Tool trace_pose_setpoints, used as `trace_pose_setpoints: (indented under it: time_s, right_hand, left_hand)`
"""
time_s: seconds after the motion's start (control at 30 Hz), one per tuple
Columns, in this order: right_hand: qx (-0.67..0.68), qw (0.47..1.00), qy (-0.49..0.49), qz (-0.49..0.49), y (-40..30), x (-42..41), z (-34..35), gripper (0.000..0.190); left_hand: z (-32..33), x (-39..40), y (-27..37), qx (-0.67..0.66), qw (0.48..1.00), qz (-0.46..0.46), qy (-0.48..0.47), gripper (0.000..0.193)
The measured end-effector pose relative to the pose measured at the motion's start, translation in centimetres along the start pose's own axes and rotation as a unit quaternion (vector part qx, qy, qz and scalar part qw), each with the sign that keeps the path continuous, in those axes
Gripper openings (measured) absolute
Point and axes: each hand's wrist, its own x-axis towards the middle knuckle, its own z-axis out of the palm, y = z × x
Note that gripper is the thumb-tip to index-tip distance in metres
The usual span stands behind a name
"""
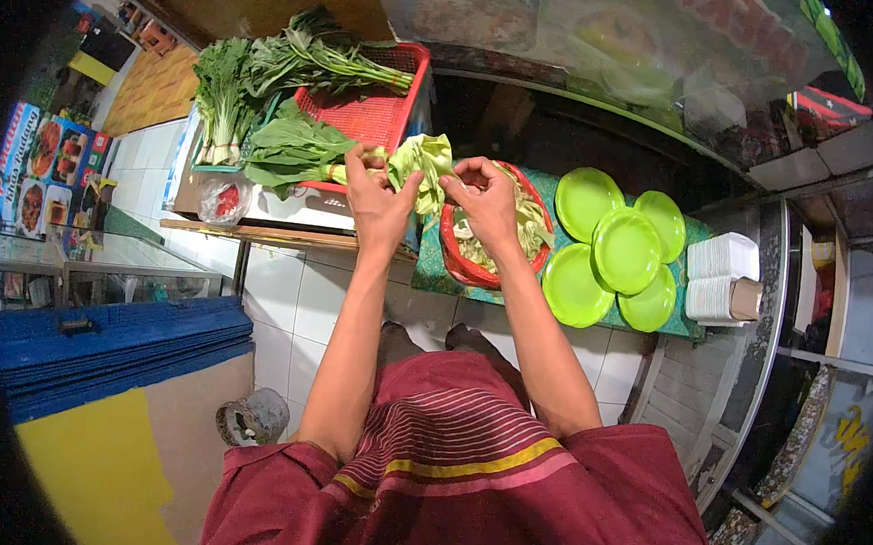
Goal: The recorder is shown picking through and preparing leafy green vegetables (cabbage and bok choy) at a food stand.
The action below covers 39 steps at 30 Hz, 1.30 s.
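Observation:
A pale green leaf, probably cabbage (423,166), is held up between my two hands. My left hand (377,208) grips its left side, with the thumb against the leaf. The right edge is pinched between the thumb and fingers of my right hand (493,205). Below my right hand stands a round container lined with red plastic (460,268), holding torn pale leaves (530,222). Just left of my left hand lies a bunch of leafy greens (296,146), partly hidden by that hand.
A red plastic basket (355,119) and more greens (221,102) stand at the left. Several lime-green plates (626,250) rest on the patterned cloth (426,268). White foam trays (714,277) are stacked farther right. A grey bucket (266,411) stands low at the left.

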Motion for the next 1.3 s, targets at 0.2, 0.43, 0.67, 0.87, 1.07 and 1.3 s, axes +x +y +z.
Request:
trace_pose_setpoints:
  time_s: [0.2,0.43,0.67,0.87,1.07,1.3]
  right_hand:
    - [-0.057,0.997,-0.043,-0.003,-1.9,0.8,4.3,0.022]
    - [-0.181,0.978,-0.066,-0.081,-3.6,2.5,13.4,0.033]
    - [-0.25,0.957,-0.11,-0.095,-2.9,5.9,23.6,0.03]
    - [-0.287,0.939,-0.176,-0.075,-3.1,10.2,31.7,0.032]
    - [-0.369,0.906,-0.154,-0.14,0.2,14.5,38.6,0.033]
    - [-0.471,0.835,-0.141,-0.246,6.4,17.9,42.2,0.011]
  left_hand:
    - [-4.3,2.3,-1.3,-0.073,0.994,-0.056,-0.065,0.042]
    - [-11.3,4.8,-4.0,-0.131,0.988,-0.077,0.006,0.042]
    - [-19.6,8.7,-7.7,-0.183,0.974,-0.124,0.041,0.042]
    - [-25.7,14.1,-13.5,-0.255,0.958,-0.119,0.048,0.035]
    - [-29.1,21.4,-19.3,-0.076,0.996,-0.045,0.019,0.035]
    - [-29.6,26.4,-25.5,0.085,0.987,0.136,-0.023,0.025]
